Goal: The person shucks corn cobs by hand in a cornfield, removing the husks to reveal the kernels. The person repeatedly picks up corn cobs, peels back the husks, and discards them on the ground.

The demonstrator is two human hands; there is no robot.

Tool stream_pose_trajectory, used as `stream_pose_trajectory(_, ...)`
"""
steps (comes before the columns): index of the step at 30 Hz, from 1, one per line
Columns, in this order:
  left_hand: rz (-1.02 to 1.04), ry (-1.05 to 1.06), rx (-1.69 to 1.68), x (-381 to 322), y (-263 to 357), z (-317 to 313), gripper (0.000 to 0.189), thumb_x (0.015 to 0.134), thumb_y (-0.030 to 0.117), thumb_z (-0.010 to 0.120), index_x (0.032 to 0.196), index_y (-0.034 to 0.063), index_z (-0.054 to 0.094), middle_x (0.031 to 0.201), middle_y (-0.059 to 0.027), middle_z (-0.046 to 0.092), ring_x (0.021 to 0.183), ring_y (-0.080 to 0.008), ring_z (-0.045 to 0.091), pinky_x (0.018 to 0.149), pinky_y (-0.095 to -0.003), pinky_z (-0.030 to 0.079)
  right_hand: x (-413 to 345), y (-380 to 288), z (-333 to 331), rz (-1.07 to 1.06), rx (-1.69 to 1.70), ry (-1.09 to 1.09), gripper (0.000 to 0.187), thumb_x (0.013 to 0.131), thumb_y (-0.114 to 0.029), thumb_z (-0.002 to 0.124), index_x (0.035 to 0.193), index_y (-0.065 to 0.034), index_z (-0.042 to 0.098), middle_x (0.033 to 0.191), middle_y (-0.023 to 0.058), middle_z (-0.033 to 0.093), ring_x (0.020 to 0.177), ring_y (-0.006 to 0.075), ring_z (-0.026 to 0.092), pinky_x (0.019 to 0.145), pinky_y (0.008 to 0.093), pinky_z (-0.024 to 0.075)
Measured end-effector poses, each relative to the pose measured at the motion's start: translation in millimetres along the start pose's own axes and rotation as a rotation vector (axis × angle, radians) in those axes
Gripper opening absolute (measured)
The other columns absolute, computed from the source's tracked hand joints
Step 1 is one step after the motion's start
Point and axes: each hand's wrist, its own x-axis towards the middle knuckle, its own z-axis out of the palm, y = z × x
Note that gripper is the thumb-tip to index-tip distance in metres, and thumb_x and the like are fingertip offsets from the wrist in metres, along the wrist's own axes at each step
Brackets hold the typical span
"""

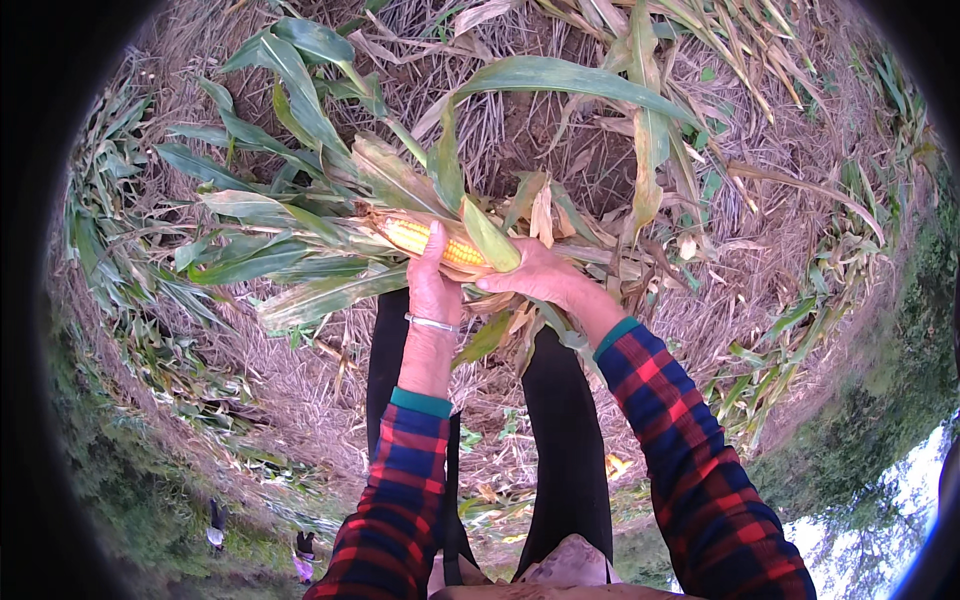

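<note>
An ear of yellow corn (405,234) lies across both hands, its kernels bared along one side and its tip towards the left. My left hand (435,289) grips the ear from below, with the thumb over the kernels. At the ear's base, my right hand (532,270) is closed on the pulled-back husk (489,236), which is pale green and folded towards the right. The ear rests among cut corn stalks with long green leaves (262,259). Some of the fingers are hidden behind the husk.
Dry straw (337,420) covers the ground around my legs. More cut corn stalks lie at the left (97,247), at the upper right (735,45) and at the right (780,360). Two people (215,525) (304,556) are far off at the lower left, near green trees.
</note>
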Motion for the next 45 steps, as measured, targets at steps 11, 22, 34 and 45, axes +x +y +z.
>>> stream_pose_trajectory(11,-0.358,-0.022,-0.146,12.9,7.8,-29.7,0.041,0.076,0.019,0.073,0.112,0.0036,0.059,0.109,-0.0093,0.063,0.104,-0.0246,0.059,0.095,-0.0415,0.046,-24.3,5.4,4.0,-0.116,0.018,-0.117,0.043,0.073,-0.015,0.076,0.11,0.002,0.061,0.096,0.0079,0.066,0.089,0.0139,0.059,0.084,0.0292,0.0459)
stream_pose_trajectory(22,-0.453,-0.384,-0.421,24.8,-4.7,-55.7,0.042,0.07,0.023,0.073,0.105,0.0025,0.061,0.098,-0.0143,0.065,0.092,-0.0316,0.063,0.085,-0.0489,0.052,-31.4,23.7,21.2,-0.164,0.043,-0.236,0.048,0.075,-0.015,0.077,0.115,0.0021,0.058,0.106,0.0045,0.063,0.097,0.0102,0.056,0.089,0.0265,0.0444)
stream_pose_trajectory(34,-0.144,0.155,0.117,10.1,-29.2,-21.5,0.042,0.083,0.021,0.07,0.118,0.0046,0.054,0.109,-0.0085,0.062,0.098,-0.0218,0.061,0.087,-0.0386,0.051,-21.0,38.2,-0.9,0.027,0.053,-0.093,0.056,0.072,-0.026,0.08,0.115,0.0024,0.059,0.101,0.0055,0.064,0.088,0.0138,0.059,0.083,0.0279,0.0459)
stream_pose_trajectory(45,-0.48,-0.063,-0.092,5.8,-25.9,-32.1,0.04,0.09,0.036,0.06,0.116,0.0067,0.055,0.11,-0.0083,0.062,0.101,-0.0237,0.061,0.091,-0.0422,0.049,-40.9,27.6,-5.9,0.019,0.181,-0.232,0.048,0.07,-0.027,0.082,0.102,0.0011,0.061,0.078,0.0009,0.059,0.069,0.0099,0.055,0.061,0.0241,0.0434)
